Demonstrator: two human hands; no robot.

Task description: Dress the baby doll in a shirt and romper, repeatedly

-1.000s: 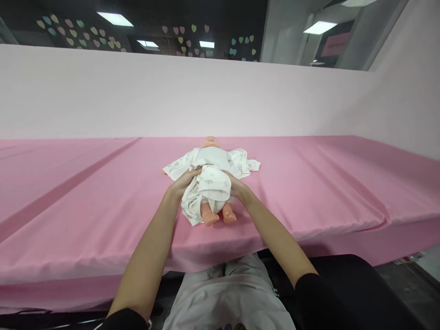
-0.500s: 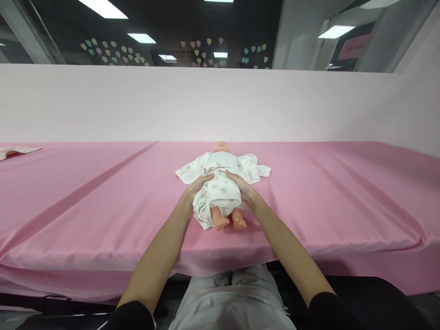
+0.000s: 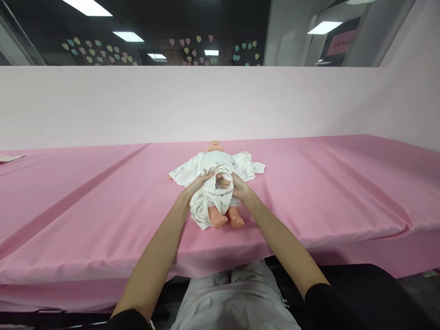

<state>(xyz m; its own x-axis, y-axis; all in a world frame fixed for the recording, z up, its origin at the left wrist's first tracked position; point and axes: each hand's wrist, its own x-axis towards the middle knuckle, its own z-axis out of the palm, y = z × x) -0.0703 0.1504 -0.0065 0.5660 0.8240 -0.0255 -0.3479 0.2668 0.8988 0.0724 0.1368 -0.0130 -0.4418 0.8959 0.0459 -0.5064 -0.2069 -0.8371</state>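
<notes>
A baby doll [image 3: 217,219] lies on its back, bare feet toward me and head at the far side. White printed baby clothes [image 3: 202,206] are bunched over its hips and legs, and a white printed top [image 3: 187,168] is spread around its chest and arms. My left hand [image 3: 199,182] is closed on the left side of the bunched cloth, thumb on top. On the right, my right hand [image 3: 239,187] grips the same clothes, its fingers showing inside a round opening in the fabric. Parts of both hands are hidden by the cloth.
The doll rests near the front edge of a pink-covered table [image 3: 103,206]. Behind it rises a white partition [image 3: 172,105] with dark glass above. A flat pale item [image 3: 10,158] lies at the far left edge. A black chair [image 3: 357,293] stands at lower right.
The cloth between my hands has gone from a flat folded band to an open ring, with right-hand fingers now inside it. The camera view has shifted; the doll stays in place.
</notes>
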